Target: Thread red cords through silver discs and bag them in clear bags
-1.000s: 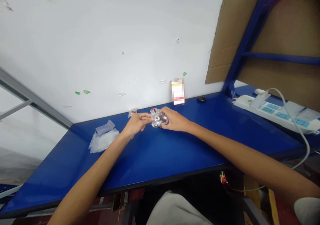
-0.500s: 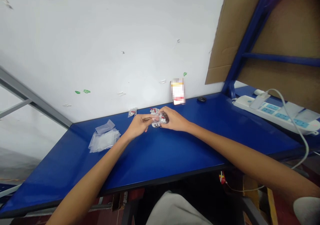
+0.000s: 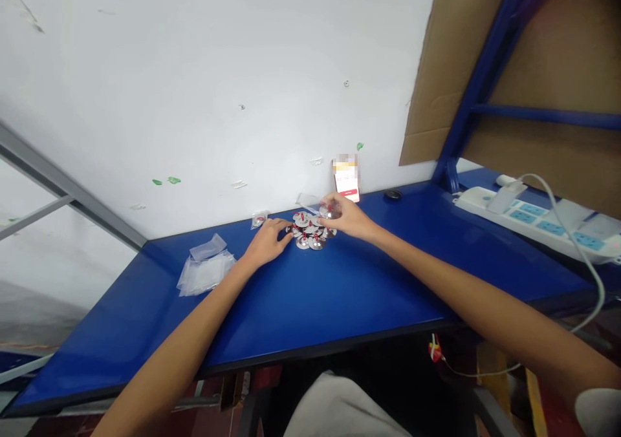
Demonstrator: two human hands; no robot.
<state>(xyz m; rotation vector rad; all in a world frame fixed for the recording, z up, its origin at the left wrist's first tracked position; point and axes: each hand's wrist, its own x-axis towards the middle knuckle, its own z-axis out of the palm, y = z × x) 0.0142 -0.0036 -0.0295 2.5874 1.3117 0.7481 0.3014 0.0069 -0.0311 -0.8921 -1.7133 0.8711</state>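
Head: right hand (image 3: 352, 220) now apart from left hand (image 3: 266, 243)

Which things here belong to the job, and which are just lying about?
In use: right hand pinching a small clear plastic packet; left hand; pile of round silver metal discs with red parts.
Lying about: stack of clear plastic bags; white power strip with blue sockets.

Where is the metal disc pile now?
In the head view, the metal disc pile lies on the blue table between the left hand and right hand.
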